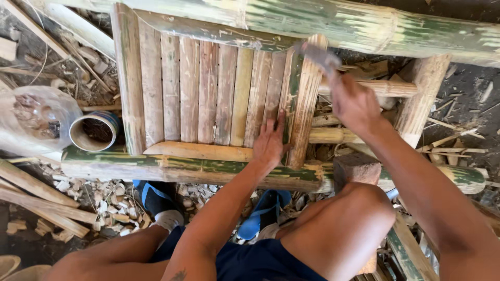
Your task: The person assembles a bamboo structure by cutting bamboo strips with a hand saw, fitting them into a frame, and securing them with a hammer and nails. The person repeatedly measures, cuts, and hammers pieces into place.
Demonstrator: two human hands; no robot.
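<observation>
Clearly the fitting of the last slat is the step in hand. On the bamboo frame (172,167), a row of split slats already lies side by side, and the outermost slat (304,104) at the panel's three o'clock edge stands slightly askew, its top end leaning away from its neighbours. The left hand (270,143) lies flat with fingers spread, pressed on the lower part of that slat and the one beside it. At about one o'clock from it, the right hand (354,104) is closed round the handle of a tool (319,56) whose head is blurred over the slat's upper end; I cannot tell whether it is a hammer or a blade. A brick (357,169) sits on the frame at four o'clock of the left hand, and a tin can (95,131) lies at nine o'clock of the panel. By my judgement, the next blow needs the slat held hard and the spread fingers kept well below the tool's path.
</observation>
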